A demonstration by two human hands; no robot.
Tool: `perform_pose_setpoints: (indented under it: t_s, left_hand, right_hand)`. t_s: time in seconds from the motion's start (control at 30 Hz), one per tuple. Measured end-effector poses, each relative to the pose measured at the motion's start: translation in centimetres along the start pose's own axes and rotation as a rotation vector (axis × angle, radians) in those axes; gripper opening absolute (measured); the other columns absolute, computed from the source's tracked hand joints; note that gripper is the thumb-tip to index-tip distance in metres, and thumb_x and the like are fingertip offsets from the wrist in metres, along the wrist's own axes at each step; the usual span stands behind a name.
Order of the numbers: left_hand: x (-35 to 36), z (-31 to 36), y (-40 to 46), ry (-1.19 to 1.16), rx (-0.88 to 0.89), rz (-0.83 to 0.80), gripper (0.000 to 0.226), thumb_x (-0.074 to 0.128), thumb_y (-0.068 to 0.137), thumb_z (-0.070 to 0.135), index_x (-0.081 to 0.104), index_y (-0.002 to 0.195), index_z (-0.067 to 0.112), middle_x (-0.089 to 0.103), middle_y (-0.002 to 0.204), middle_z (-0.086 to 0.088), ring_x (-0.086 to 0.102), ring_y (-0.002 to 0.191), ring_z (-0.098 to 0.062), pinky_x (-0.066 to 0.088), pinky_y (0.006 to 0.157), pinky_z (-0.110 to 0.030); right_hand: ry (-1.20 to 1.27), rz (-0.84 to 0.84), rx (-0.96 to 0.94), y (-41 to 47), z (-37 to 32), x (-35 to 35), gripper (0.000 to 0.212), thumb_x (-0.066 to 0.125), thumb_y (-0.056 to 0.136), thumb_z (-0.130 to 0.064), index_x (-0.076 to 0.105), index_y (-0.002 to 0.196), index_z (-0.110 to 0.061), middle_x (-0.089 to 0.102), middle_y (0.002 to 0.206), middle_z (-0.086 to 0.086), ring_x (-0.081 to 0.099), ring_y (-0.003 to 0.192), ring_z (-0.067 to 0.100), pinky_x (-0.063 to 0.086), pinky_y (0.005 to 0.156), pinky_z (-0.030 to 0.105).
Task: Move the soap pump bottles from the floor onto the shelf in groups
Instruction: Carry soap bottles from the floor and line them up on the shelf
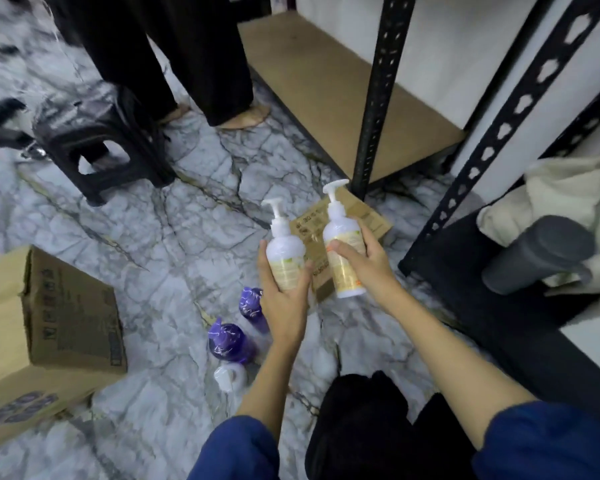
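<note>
While each hand grips a white bottle, fingers clamped, keep both upright and probably set them side by side on the shelf.

We see bare shelf board open from the front, a black upright crossing it; the stool and someone's legs crowd its left.

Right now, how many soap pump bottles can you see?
5. One white bottle in the left hand, one white bottle in the right hand, two purple bottles and one white bottle on the floor. The arms may hide more.
</note>
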State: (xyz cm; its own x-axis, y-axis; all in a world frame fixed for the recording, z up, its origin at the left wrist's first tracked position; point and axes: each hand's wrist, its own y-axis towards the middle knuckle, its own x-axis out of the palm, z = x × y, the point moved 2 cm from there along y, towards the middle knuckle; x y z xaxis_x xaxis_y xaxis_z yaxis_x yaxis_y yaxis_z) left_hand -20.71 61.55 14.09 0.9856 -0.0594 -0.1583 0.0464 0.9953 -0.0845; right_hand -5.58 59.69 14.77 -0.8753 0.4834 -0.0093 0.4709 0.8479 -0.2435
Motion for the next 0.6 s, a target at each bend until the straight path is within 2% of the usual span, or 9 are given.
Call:
perform_pose_setpoints:
  t_s: [0.03, 0.1, 0.17, 0.2, 0.33, 0.43, 0.5, 0.57, 0.6]
  left_hand:
    - [0.4, 1.7, 0.1, -0.018, 0.032, -0.015, 0.078, 0.063, 0.068, 0.064, 0.026, 0.137, 0.055, 0.056, 0.108, 0.035, 0.058, 0.095, 0.011, 0.050, 0.087, -0.029]
    - [1.3, 5.1, 0.0, -0.062, 0.109, -0.055, 0.077, 0.066, 0.073, 0.057, 0.028, 0.139, 0.046, 0.056, 0.109, 0.031, 0.058, 0.090, 0.012, 0.050, 0.082, -0.022]
    - [2.5, 8.5, -0.3, -0.103, 0.183, -0.095, 0.070, 0.069, 0.084, 0.037, 0.029, 0.142, 0.037, 0.054, 0.109, 0.024, 0.057, 0.085, 0.018, 0.047, 0.075, -0.009]
    - [3.1, 10.1, -0.6, -0.124, 0.211, -0.115, 0.067, 0.067, 0.087, 0.029, 0.029, 0.143, 0.033, 0.052, 0.111, 0.024, 0.054, 0.084, 0.022, 0.046, 0.074, -0.007]
    - [5.5, 16.6, -2.4, -0.181, 0.311, -0.204, 0.070, 0.064, 0.089, 0.028, 0.023, 0.146, 0.035, 0.035, 0.112, 0.041, 0.043, 0.086, 0.034, 0.040, 0.075, -0.005]
    - [7.3, 21.4, -4.5, -0.209, 0.389, -0.232, 0.071, 0.064, 0.089, 0.031, 0.023, 0.147, 0.035, 0.030, 0.113, 0.044, 0.038, 0.087, 0.038, 0.035, 0.079, -0.009]
    - [8.6, 24.3, -6.0, -0.251, 0.424, -0.247, 0.072, 0.065, 0.088, 0.034, 0.023, 0.146, 0.040, 0.035, 0.118, 0.040, 0.044, 0.099, 0.027, 0.039, 0.088, -0.017]
    - [9.7, 27.2, -7.6, -0.286, 0.443, -0.258, 0.071, 0.066, 0.087, 0.038, 0.023, 0.144, 0.044, 0.039, 0.130, 0.028, 0.046, 0.116, 0.003, 0.042, 0.099, -0.032]
    - [10.3, 28.6, -8.6, -0.297, 0.453, -0.266, 0.071, 0.065, 0.087, 0.038, 0.023, 0.144, 0.045, 0.040, 0.135, 0.022, 0.045, 0.120, -0.005, 0.040, 0.103, -0.037]
  right_hand:
    - [-0.010, 0.022, -0.034, -0.4, -1.6, -0.8, 0.046, 0.066, 0.087, -0.022, 0.047, 0.128, -0.030, 0.063, 0.108, -0.002, 0.063, 0.089, 0.015, 0.053, 0.070, 0.024]
    - [-0.030, 0.061, -0.099, -1.3, -4.8, -2.3, 0.048, 0.066, 0.087, -0.025, 0.045, 0.130, -0.032, 0.062, 0.114, 0.001, 0.064, 0.094, 0.017, 0.052, 0.070, 0.026]
    - [-0.043, 0.103, -0.159, -2.4, -7.9, -4.1, 0.055, 0.066, 0.087, -0.028, 0.042, 0.136, -0.030, 0.061, 0.119, 0.003, 0.064, 0.097, 0.018, 0.052, 0.073, 0.028]
    - [-0.040, 0.122, -0.181, -3.0, -9.5, -4.9, 0.058, 0.066, 0.087, -0.028, 0.041, 0.138, -0.031, 0.060, 0.120, 0.002, 0.064, 0.098, 0.018, 0.053, 0.076, 0.030]
    - [-0.082, 0.212, -0.292, -6.0, -15.6, -8.1, 0.062, 0.069, 0.084, -0.031, 0.040, 0.139, -0.035, 0.062, 0.118, -0.002, 0.064, 0.096, 0.013, 0.054, 0.081, 0.033]
    - [-0.130, 0.298, -0.373, -8.8, -19.9, -10.8, 0.062, 0.069, 0.080, -0.041, 0.040, 0.135, -0.042, 0.059, 0.119, -0.012, 0.060, 0.103, 0.011, 0.051, 0.092, 0.040]
    - [-0.154, 0.351, -0.412, -10.9, -22.6, -12.4, 0.066, 0.068, 0.077, -0.050, 0.037, 0.135, -0.047, 0.057, 0.121, -0.016, 0.058, 0.109, 0.011, 0.048, 0.096, 0.043]
    - [-0.192, 0.420, -0.452, -13.2, -25.0, -13.9, 0.068, 0.064, 0.069, -0.062, 0.034, 0.130, -0.055, 0.058, 0.119, -0.021, 0.058, 0.110, 0.012, 0.047, 0.096, 0.046]
    - [-0.203, 0.455, -0.479, -14.5, -26.2, -14.8, 0.067, 0.063, 0.069, -0.062, 0.034, 0.129, -0.056, 0.058, 0.114, -0.025, 0.058, 0.108, 0.012, 0.047, 0.095, 0.047]
